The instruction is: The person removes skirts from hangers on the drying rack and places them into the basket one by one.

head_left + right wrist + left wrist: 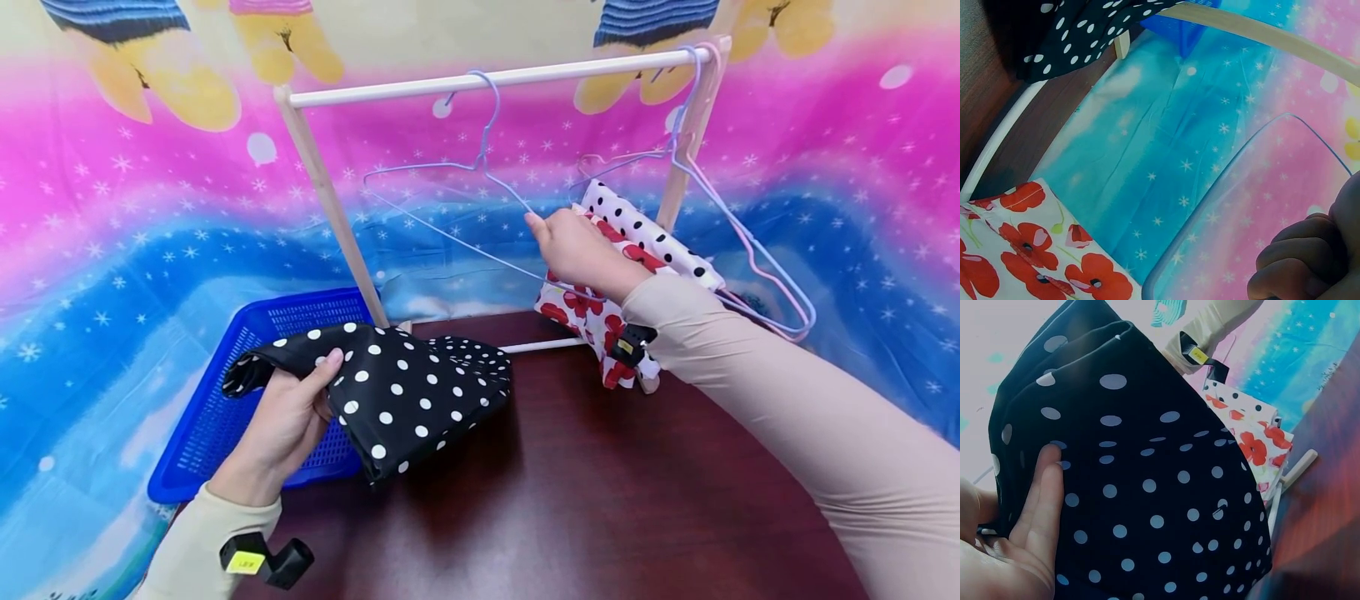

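Observation:
My left hand (277, 425) holds a black cloth with white polka dots (427, 396), thumb on top and the other fingers underneath. The folded cloth spreads to the right over the table, partly above the basket. In the left wrist view two fingers (1047, 487) lie along the dotted fabric. My right hand (588, 254) grips the right shoulder of a light-blue wire hanger (483, 154). The hanger's hook is over the rack's top rail, and its lower wire slants down to the right. In the right wrist view the curled fingers (1300, 250) show at the lower right.
A wooden rack (330, 200) with a white top rail (390, 90) stands on the dark red-brown table (600, 483). Farther right hang pink and blue hangers, a white black-dotted cloth (652, 237) and a red-flowered cloth (577, 312). A blue plastic basket (187, 442) sits at the left.

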Demonstrator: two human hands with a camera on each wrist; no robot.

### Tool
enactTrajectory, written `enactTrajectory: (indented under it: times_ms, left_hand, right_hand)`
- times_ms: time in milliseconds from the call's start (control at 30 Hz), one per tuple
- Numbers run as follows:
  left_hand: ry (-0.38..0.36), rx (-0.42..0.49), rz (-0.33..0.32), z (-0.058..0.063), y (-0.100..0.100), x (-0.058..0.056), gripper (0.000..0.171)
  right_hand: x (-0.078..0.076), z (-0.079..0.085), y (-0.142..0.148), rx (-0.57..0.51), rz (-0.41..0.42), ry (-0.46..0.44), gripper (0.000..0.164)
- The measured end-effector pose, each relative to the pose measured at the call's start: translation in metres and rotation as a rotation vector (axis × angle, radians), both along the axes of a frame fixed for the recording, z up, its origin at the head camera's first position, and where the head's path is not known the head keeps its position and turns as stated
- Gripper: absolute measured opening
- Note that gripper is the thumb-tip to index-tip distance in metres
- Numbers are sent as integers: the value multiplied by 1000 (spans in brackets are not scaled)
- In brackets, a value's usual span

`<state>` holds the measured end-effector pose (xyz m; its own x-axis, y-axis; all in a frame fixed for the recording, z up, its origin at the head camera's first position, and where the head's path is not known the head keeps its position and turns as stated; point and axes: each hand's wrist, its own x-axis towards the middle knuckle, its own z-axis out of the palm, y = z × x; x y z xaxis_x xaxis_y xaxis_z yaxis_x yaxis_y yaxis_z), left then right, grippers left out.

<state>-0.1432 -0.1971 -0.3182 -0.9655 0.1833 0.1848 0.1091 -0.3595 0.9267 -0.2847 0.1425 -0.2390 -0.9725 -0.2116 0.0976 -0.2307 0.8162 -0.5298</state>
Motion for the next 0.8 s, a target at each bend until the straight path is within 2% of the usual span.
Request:
enactTrajectory:
  times_ms: [200, 533, 800]
  left_hand:
    - [1, 5, 15, 4, 2, 0, 21]
    - [25, -13, 28, 17, -3, 2, 23]
    - [-37, -47, 59, 27, -12, 7, 23]
  right_hand:
    - [1, 2, -3, 5, -11, -33, 58]
    - [2, 1, -8, -5, -9, -18, 60]
    - [2, 1, -11, 10, -10, -9, 59]
